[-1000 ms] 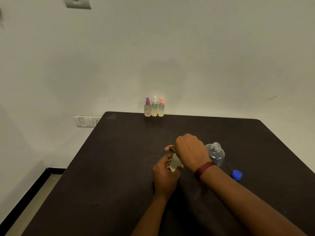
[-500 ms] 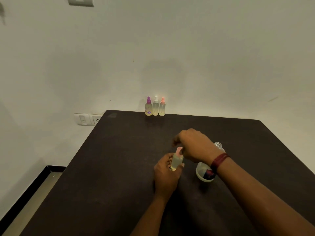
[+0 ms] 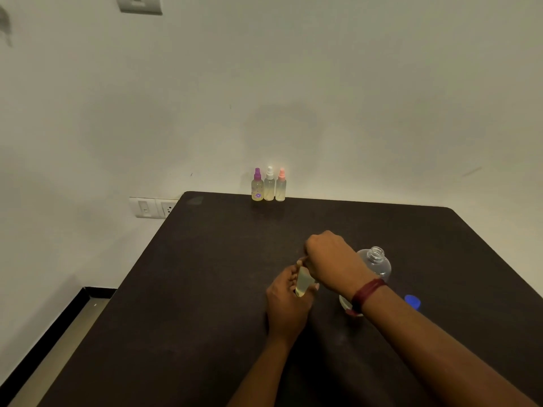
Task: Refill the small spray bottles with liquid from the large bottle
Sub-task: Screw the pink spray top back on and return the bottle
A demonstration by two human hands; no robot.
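Note:
My left hand grips a small spray bottle with pale yellowish liquid, standing on the dark table. My right hand is curled over the bottle's top and covers its pink spray head. Behind my right wrist stands the large clear bottle, uncapped, its threaded neck showing. Its blue cap lies on the table to the right. Three small spray bottles stand at the table's far edge: purple-topped, white-topped and pink-topped.
A white wall rises right behind the table. A switch and socket plate sits on the wall left of the table. A black-edged ledge runs along the floor at lower left.
My right hand lifted off the small bottle's top, showing the pink head, then came back down over it. The left hand kept its grip.

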